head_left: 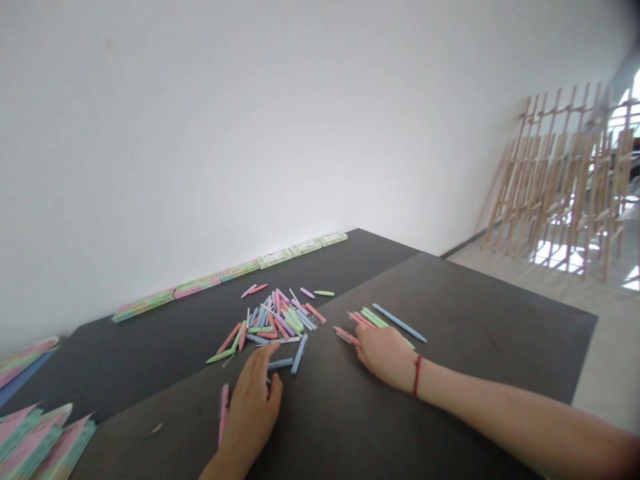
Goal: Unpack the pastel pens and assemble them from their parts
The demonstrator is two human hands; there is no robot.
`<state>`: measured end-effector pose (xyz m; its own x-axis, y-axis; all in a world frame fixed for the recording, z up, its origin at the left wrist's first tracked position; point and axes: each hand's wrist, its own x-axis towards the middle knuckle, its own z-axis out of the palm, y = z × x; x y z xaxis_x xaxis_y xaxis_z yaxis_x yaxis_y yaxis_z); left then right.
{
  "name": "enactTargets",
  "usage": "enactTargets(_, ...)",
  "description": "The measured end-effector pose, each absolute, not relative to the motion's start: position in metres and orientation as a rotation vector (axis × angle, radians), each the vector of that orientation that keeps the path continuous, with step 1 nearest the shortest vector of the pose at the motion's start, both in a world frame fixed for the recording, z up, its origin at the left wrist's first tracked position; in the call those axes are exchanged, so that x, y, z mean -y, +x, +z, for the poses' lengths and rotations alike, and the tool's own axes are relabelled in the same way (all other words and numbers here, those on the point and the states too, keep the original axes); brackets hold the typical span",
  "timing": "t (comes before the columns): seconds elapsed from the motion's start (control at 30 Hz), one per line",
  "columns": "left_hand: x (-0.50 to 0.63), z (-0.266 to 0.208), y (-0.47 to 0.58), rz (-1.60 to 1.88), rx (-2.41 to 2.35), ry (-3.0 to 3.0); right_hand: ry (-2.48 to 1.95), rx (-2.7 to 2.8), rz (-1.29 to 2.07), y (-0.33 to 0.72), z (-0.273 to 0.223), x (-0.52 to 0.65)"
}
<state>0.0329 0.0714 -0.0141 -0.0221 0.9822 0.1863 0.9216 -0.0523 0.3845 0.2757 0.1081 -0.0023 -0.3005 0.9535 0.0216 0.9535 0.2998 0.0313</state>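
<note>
My left hand (253, 393) reaches to the near edge of a loose heap of pastel pens (280, 313), thumb and fingers apart. Just beyond its fingertips lie a blue pen (281, 364) and another blue pen (299, 354). A pink pen (224, 412) rests beside its wrist. Over to the right, my right hand (385, 350) is closed over a red pen (345, 335), whose end sticks out past the fingers. Under and behind that hand, green pens (374, 316) and more red ones lie side by side, with a blue pen (400, 323) along the far side.
Flat pastel boxes (240, 270) stand in a line along the white wall. More pink and green packets (47, 443) are stacked at the lower left. The dark table (465, 320) ends at the right, with wooden easels (560, 180) on the floor beyond.
</note>
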Motion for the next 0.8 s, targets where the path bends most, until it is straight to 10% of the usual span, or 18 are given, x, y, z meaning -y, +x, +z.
enactTargets(0.8,-0.086,-0.001,-0.002,0.371,-2.064,2.427,1.379,-3.015,-0.025,0.199,-0.001,-0.123)
